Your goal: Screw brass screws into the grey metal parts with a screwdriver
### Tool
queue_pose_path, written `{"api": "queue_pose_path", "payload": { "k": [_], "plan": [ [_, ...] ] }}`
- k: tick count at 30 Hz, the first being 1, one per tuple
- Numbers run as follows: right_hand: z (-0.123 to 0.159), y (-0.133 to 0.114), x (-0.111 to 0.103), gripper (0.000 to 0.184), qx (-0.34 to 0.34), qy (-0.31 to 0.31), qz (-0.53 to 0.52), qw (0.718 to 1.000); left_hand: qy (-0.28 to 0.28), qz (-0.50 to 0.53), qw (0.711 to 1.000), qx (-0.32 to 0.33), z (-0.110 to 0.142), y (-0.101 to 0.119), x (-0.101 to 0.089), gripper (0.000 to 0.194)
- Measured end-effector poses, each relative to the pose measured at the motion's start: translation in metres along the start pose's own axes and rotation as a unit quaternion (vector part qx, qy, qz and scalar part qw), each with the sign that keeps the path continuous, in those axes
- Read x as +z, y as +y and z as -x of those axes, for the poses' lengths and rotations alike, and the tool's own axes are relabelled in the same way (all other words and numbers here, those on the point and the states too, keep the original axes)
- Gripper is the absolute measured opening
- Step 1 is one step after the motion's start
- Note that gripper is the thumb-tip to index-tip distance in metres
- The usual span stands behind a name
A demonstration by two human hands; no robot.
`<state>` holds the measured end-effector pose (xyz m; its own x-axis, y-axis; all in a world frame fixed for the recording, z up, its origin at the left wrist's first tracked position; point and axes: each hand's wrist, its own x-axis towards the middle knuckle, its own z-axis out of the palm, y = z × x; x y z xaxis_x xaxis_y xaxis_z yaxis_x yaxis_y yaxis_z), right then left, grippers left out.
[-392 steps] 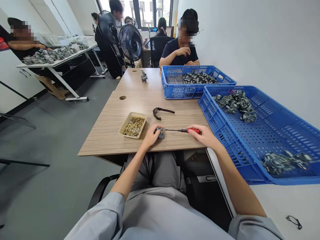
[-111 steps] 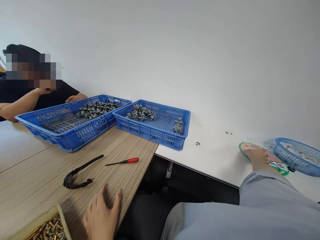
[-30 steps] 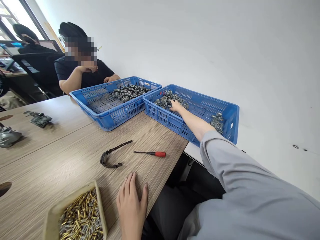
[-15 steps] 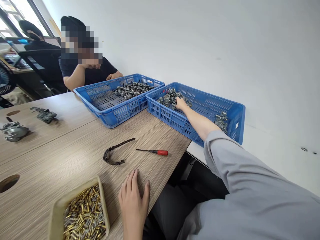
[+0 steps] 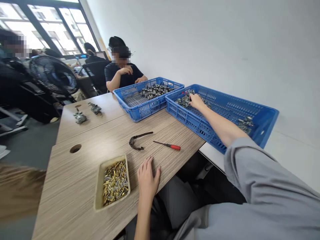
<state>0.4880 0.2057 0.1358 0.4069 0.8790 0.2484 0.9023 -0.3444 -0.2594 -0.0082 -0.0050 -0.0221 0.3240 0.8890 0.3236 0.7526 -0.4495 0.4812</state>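
The right hand [image 5: 197, 101] is down among the metal parts [image 5: 183, 101] in the nearer blue crate [image 5: 195, 125] — its grip is half hidden, and I can't tell whether the fingers have closed on one. The parts look dull grey and knobbly, heaped at one end, with a smaller cluster [image 5: 246, 124] towards the other. The left hand [image 5: 148, 176] lies flat on the worktop [image 5: 82, 176], fingers slightly apart. Streaky, pale wood-grain, it carries a red-handled screwdriver [image 5: 175, 147], a black watch [image 5: 132, 142] and a cream tray [image 5: 99, 183] of brass and silvery pins [image 5: 116, 181]. Another blue crate [image 5: 136, 115] of parts sits just beyond; past a seam lie two single parts [image 5: 80, 117]. Farther back — a seated person [image 5: 137, 72] in dark clothes near the white wall [image 5: 212, 40], a black fan [image 5: 53, 75], bright windows [image 5: 75, 28].
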Motion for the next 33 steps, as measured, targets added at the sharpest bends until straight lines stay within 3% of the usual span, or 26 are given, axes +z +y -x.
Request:
{"api": "queue_pose_path", "payload": {
  "k": [5, 9, 12, 15, 18, 20, 26, 33],
  "plan": [
    [0.025, -0.039, -0.025, 0.049, -0.19, 0.128, -0.082, 0.97, 0.007, 0.026, 0.999, -0.027, 0.002, 0.012, -0.005, 0.047],
    [0.082, -0.089, -0.036, 0.049, -0.262, 0.158, -0.21, 0.929, 0.005, 0.055, 0.998, -0.036, 0.004, 0.016, -0.006, 0.05],
    [0.149, -0.125, -0.025, 0.05, -0.276, 0.075, -0.334, 0.898, 0.029, 0.091, 0.994, -0.046, 0.006, 0.015, -0.005, 0.06],
    [0.217, -0.149, 0.006, 0.05, -0.236, -0.1, -0.488, 0.834, 0.071, 0.136, 0.986, -0.061, 0.007, 0.011, -0.001, 0.077],
    [0.267, -0.157, 0.043, 0.054, -0.158, -0.262, -0.573, 0.761, 0.098, 0.179, 0.977, -0.068, 0.007, 0.008, 0.002, 0.097],
    [0.287, -0.156, 0.063, 0.058, -0.123, -0.321, -0.585, 0.735, 0.1, 0.191, 0.974, -0.07, 0.007, 0.008, 0.002, 0.104],
    [0.305, -0.14, 0.092, 0.064, -0.061, -0.367, -0.599, 0.709, 0.086, 0.156, 0.981, -0.075, 0.006, 0.013, -0.003, 0.087],
    [0.302, -0.128, 0.098, 0.059, -0.078, -0.364, -0.609, 0.701, 0.059, 0.118, 0.989, -0.069, 0.004, 0.017, -0.006, 0.07]
  ]
}}
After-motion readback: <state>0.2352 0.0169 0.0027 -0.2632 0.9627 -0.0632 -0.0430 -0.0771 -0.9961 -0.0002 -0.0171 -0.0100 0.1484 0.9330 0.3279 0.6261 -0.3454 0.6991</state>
